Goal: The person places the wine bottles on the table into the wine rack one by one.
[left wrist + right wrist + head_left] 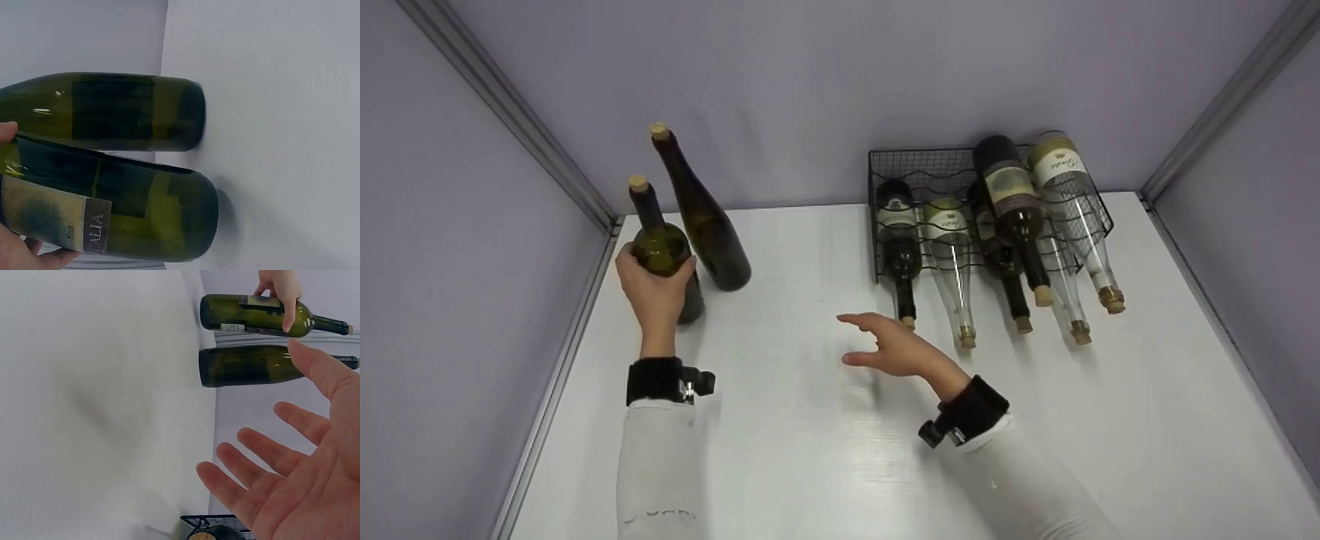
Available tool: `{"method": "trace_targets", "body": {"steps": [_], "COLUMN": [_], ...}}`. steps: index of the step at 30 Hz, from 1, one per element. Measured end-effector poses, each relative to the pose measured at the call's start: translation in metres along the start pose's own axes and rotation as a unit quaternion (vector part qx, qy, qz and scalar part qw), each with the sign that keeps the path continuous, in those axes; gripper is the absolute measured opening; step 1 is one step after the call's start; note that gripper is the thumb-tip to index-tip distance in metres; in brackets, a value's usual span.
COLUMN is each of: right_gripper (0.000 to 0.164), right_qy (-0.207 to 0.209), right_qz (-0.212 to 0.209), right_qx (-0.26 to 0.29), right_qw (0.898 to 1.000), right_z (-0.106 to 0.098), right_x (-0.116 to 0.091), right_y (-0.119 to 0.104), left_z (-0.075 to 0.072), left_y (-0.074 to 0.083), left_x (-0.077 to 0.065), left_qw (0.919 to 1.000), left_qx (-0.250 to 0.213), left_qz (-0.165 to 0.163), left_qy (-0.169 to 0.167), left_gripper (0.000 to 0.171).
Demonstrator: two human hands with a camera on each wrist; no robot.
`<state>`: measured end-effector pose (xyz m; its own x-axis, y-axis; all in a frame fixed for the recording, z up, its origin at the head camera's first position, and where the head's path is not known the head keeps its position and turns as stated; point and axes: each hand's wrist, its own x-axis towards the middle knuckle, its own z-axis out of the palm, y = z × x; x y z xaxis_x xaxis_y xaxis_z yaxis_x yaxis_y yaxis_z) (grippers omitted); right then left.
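My left hand [656, 298] grips a corked green wine bottle [661, 249] round its body, thumb on one side and fingers on the other. In the left wrist view this bottle [169, 211] leans slightly, with a shadow beside its base; whether it touches the table I cannot tell. Just right of it stands a taller, slender corked bottle [712, 234], upright. Over the middle of the table my right hand [896, 349] holds nothing, its fingers spread apart in the right wrist view. The nearest bottle to it is a dark one [901, 259] in the rack.
A black wire rack [919, 150] stands at the back right against the wall. Several corked bottles lie in it on two levels, necks toward the front, among them a clear bottle [949, 229] and an upper dark bottle [1009, 184]. Grey-framed panels enclose the white table [795, 450].
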<state>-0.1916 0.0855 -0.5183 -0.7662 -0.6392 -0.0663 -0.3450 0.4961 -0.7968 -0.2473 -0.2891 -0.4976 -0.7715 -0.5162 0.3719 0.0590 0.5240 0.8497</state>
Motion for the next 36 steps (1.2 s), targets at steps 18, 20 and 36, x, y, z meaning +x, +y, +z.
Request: {"method": "trace_targets", "body": {"steps": [18, 20, 36], "right_gripper": [0.069, 0.069, 0.066], "right_qy": [0.003, 0.007, 0.103], "right_qz": [0.006, 0.008, -0.036], "right_qx": [0.026, 0.028, 0.070], "right_qw": [1.000, 1.000, 0.992], "right_z": [-0.007, -0.008, -0.018], "right_x": [-0.001, 0.000, 0.002], "right_y": [0.001, 0.001, -0.006], "left_z": [0.015, 0.019, 0.034], "left_y": [0.040, 0.041, 0.044], "left_x": [-0.043, -0.046, -0.065], "left_qw": [0.9755, 0.9724, 0.9440], "left_qx": [0.009, 0.019, 0.095], "left_qz": [0.218, 0.230, 0.306], "left_qy": [-0.029, -0.034, -0.078], "left_gripper": [0.073, 0.072, 0.078]}}
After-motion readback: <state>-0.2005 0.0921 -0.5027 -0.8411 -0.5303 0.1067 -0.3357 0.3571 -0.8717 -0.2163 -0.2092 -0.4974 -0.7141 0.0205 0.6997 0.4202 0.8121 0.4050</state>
